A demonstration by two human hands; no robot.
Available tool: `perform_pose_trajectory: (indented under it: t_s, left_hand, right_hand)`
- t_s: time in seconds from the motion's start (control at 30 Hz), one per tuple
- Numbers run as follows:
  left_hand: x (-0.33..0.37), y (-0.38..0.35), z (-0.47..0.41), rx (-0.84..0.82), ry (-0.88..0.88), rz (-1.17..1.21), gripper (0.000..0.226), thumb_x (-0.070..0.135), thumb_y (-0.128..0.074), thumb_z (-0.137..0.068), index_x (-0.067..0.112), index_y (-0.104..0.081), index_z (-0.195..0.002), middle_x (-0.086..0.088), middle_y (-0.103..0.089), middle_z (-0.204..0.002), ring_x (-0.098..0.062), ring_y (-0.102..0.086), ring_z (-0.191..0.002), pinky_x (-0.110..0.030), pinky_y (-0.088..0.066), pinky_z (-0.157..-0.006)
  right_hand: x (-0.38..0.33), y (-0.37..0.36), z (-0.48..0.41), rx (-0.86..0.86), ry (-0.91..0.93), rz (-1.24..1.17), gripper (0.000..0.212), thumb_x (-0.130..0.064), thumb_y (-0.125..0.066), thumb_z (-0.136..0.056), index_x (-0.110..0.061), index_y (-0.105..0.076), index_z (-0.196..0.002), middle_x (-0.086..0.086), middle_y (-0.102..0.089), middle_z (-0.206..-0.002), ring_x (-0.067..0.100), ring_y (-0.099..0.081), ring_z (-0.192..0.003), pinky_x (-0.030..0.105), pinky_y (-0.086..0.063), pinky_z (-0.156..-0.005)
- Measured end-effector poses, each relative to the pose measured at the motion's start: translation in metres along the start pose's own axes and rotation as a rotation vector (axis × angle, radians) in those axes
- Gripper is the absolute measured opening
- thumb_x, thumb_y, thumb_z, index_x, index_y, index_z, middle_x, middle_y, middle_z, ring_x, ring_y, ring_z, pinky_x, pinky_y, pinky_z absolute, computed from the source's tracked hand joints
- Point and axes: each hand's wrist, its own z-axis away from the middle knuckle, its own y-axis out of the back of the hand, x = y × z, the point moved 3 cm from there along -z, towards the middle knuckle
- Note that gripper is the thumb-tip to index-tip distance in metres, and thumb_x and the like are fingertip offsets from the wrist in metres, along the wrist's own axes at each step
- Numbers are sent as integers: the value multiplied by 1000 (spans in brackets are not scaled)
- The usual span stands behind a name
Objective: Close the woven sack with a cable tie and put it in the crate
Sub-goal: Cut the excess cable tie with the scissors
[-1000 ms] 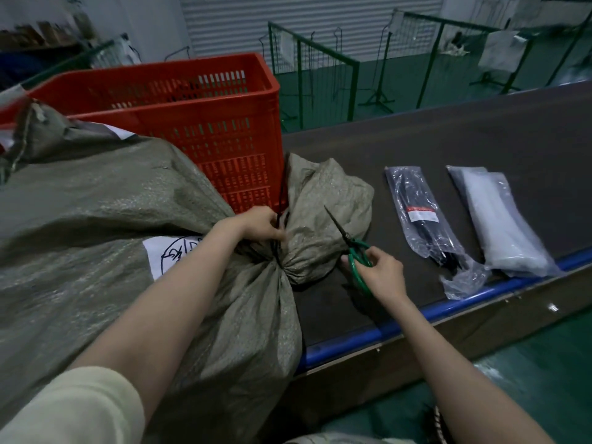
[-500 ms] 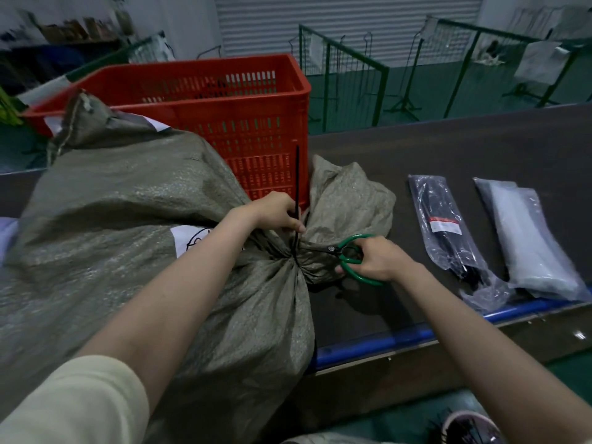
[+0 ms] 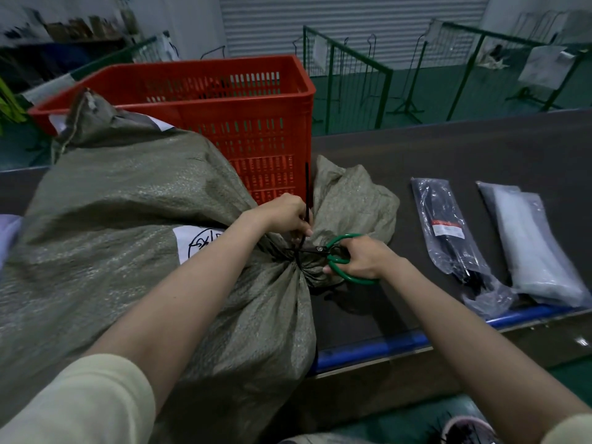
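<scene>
A large grey-green woven sack [image 3: 121, 225] lies on the dark table, its neck gathered and bound by a black cable tie [image 3: 307, 190] whose long tail stands upright. My left hand [image 3: 285, 213] pinches that tail just above the neck. My right hand [image 3: 362, 256] grips green-handled scissors [image 3: 339, 257], their blades pointing left and meeting the tie at the neck. The loose sack mouth [image 3: 352, 200] bunches out to the right of the tie. Right behind the sack stands the red slatted crate [image 3: 256, 123].
Two plastic packets lie on the table at the right: one of black cable ties [image 3: 448, 229], one of white ties [image 3: 538, 245]. A blue rail [image 3: 384, 342] runs along the table's near edge. Green wire fences [image 3: 346, 75] stand beyond the table.
My right hand brought the scissors from the table leftwards to the sack's neck, blades now at the tie. My left hand raised the tie's tail upright. The view shifted slightly.
</scene>
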Motion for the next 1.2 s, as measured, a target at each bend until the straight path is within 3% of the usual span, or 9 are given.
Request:
perform_pose_trajectory:
  t_s: [0.1,0.23,0.43,0.57,0.63,0.77,1.0,1.13,1.2]
  left_hand:
    - [0,0,-1,8,12,25,13,24,-71,-79,11,-72,-82,-3,-72,-93,-13,-65,-81,-30,-57,-81]
    - [-1,2,1,24,0,76,8,21,-70,-81,13,-71,-79,12,-65,-76,-2,-59,-71,-9,-49,-65]
    - [-4,4,2,36,11,153,9,17,-68,-82,16,-68,-73,2,-66,-75,-11,-64,-74,-23,-54,-73]
    - [-4,6,0,42,28,116,17,23,-65,-85,7,-70,-88,3,-65,-76,-15,-63,-81,-32,-52,-83]
    - [-4,5,-3,55,50,106,29,32,-59,-88,4,-66,-90,-3,-64,-81,-20,-61,-84,-36,-49,-81]
    - [8,-5,-13,43,53,131,36,37,-49,-94,13,-49,-65,1,-52,-69,-16,-51,-67,-25,-38,-59]
    - [55,-51,-40,-108,1,179,38,37,-48,-94,13,-56,-65,5,-54,-59,-8,-50,-54,-11,-36,-47]
    - [83,-91,-58,-205,8,223,40,32,-49,-95,17,-51,-58,8,-53,-49,3,-49,-32,-6,-36,-39]
    - [93,-112,-67,-274,27,247,41,32,-46,-96,16,-52,-59,8,-54,-46,4,-48,-28,-12,-41,-46]
  right_hand:
    - [-4,1,0,6,-4,33,67,-72,-53,-71,-21,-62,-112,9,-67,-116,30,-60,-110,34,-46,-87]
    - [-10,2,5,49,-7,126,67,-72,-50,-74,-16,-64,-109,13,-70,-108,32,-62,-104,34,-46,-83]
    - [-13,-1,5,71,22,297,72,-70,-39,-82,-6,-68,-96,19,-71,-99,35,-65,-95,36,-48,-81]
    - [-6,-6,8,74,-24,295,69,-65,-38,-86,-4,-68,-93,20,-70,-100,35,-65,-96,36,-49,-80]
    - [5,-9,14,99,-91,249,63,-63,-39,-86,-8,-68,-97,18,-70,-103,34,-65,-99,36,-49,-82]
    - [40,-14,35,182,-355,82,53,-54,-44,-88,-9,-67,-105,20,-69,-110,37,-62,-106,36,-47,-85]
    - [93,-42,74,245,-983,-480,52,-42,-52,-87,1,-62,-115,22,-63,-120,38,-59,-112,37,-47,-91]
    - [111,-41,78,125,-1085,-570,55,-41,-58,-84,-2,-58,-122,17,-62,-124,34,-58,-115,34,-47,-91]
    - [115,-35,74,46,-1073,-611,57,-39,-61,-82,-2,-55,-125,17,-61,-127,32,-58,-116,33,-47,-90]
